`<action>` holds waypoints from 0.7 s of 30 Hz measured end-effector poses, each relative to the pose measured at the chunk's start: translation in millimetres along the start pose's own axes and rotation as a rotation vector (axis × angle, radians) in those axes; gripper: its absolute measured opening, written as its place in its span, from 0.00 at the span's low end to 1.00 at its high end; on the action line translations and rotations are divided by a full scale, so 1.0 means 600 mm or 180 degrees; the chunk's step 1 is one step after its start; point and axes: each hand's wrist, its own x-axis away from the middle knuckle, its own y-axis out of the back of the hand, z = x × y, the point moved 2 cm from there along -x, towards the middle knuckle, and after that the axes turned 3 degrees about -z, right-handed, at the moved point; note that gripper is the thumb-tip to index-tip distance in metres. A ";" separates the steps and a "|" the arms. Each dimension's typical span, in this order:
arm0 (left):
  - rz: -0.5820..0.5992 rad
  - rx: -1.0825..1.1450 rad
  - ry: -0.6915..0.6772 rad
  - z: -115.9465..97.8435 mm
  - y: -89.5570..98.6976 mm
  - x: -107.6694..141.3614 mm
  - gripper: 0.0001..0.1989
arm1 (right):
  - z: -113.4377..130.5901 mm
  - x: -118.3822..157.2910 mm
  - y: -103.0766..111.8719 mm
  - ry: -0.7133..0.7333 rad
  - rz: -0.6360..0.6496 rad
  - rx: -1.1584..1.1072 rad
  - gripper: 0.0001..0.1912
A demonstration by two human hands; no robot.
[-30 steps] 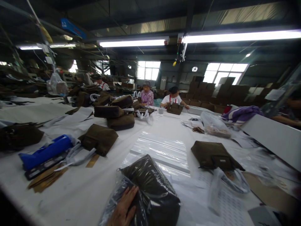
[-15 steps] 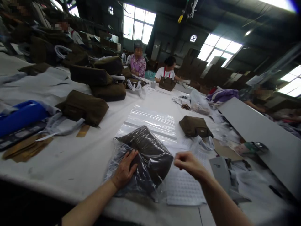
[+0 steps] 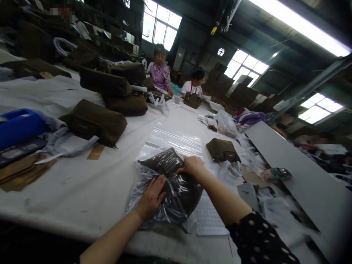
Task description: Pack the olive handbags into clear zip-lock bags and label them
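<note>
Plastic-wrapped olive bag (image 3: 176, 194) lies on the white desk (image 3: 63, 190), near the front edge. Left hand (image 3: 150, 196) presses its side, fingers spread flat; right hand (image 3: 192, 165) sits on its top, fingers curved over the film, grip impossible to tell.

Olive handbags (image 3: 96, 123) line the table (image 3: 55, 183) (cartons (image 3: 242, 97) behind).
</note>
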 end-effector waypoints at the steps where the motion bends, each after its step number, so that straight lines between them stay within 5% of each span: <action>1: -0.0115 0.0054 0.0031 0.000 0.013 0.000 0.28 | -0.025 0.016 0.006 -0.0161 -0.0160 0.0007 0.27; 4: -0.0853 0.0286 0.0676 0.018 0.078 0.012 0.22 | -0.055 0.105 0.007 -0.0106 -0.0830 -0.0408 0.16; 6: -0.1215 0.0650 0.1773 0.047 0.121 0.029 0.20 | -0.023 0.179 -0.020 0.0466 -0.1085 -0.0976 0.11; 9: -0.1049 0.2149 0.3878 0.084 0.145 0.051 0.15 | 0.076 0.264 -0.106 0.1444 -0.1104 -0.1414 0.18; 12: -0.0527 0.3981 0.5113 0.070 0.140 0.035 0.07 | 0.159 0.286 -0.192 0.1597 -0.2019 -0.1214 0.24; 14: -0.0066 0.4917 0.5150 0.040 0.138 -0.002 0.07 | 0.173 0.270 -0.216 0.1442 -0.2565 -0.1072 0.21; 16: 0.0287 0.5523 0.4711 0.009 0.144 -0.050 0.09 | 0.148 0.240 -0.196 0.1523 -0.2756 -0.1052 0.16; 19: 0.0126 0.5429 0.3889 -0.001 0.167 -0.105 0.11 | 0.049 0.186 -0.096 0.1500 -0.2951 -0.1475 0.09; 21: -0.0205 0.4919 0.3549 0.019 0.182 -0.113 0.11 | -0.045 0.155 -0.017 0.0301 -0.3196 -0.2062 0.09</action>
